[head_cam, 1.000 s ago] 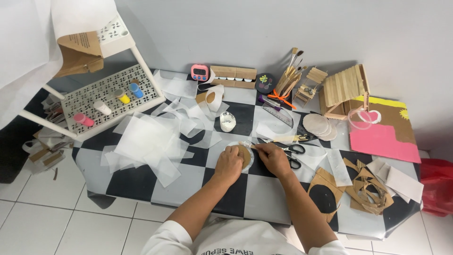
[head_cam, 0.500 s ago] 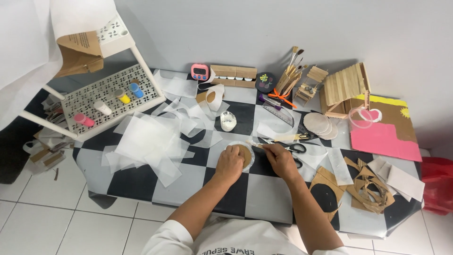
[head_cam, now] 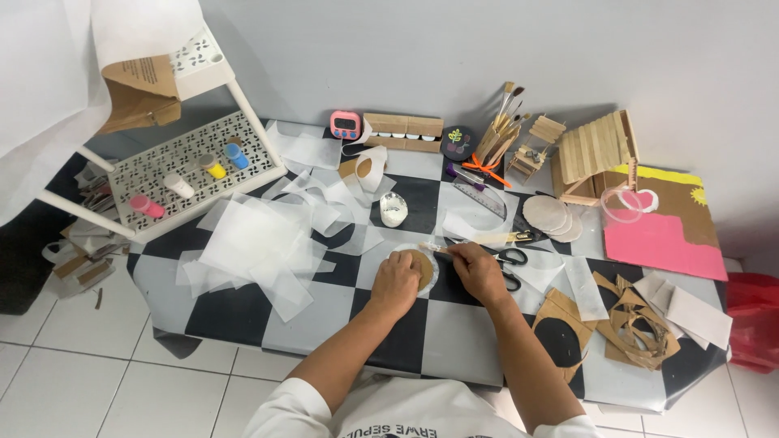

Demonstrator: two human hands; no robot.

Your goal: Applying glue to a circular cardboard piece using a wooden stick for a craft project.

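Vs the earlier frames: almost no change. Both hands sit at the same spot over the disc; right hand maybe nudged a touch toward the disc, scissors and paper scraps unmoved.

Head view, only one cam:

- Round brown cardboard disc (head_cam: 421, 268) lies flat on a white paper circle, mid-front of the black/grey checkered surface (head_cam: 454, 332), directly ahead of the person.
- Left hand (head_cam: 395, 284) is on the disc's left/near edge, fingers curled down, pressing it in place. Covers part of the disc. Pinning, not lifting, afaict.
- Right hand (head_cam: 480, 272) is just right of the disc, closed in a pinch on a thin brush/stick w/ pale handle (head_cam: 438, 248). Its long axis runs roughly left-right, tip end pointing left past the disc's far edge. Can't tell if the tip touches the disc.
- Key relation: disc lies between the two hands, left of the right hand; left hand is nearer, touching it. Tool sits along the far rim of the disc.
- Both forearms come in from the bottom edge, converging, elbows out, wrists low to the surface.

Nearby: black-handled scissors (head_cam: 510, 264) just right of the right hand, touching or nearly so; small white glue pot (head_cam: 393, 209) beyond the disc; stack of translucent white paper sheets (head_cam: 251, 239) well left; brown cardboard offcuts (head_cam: 629, 316) far right.
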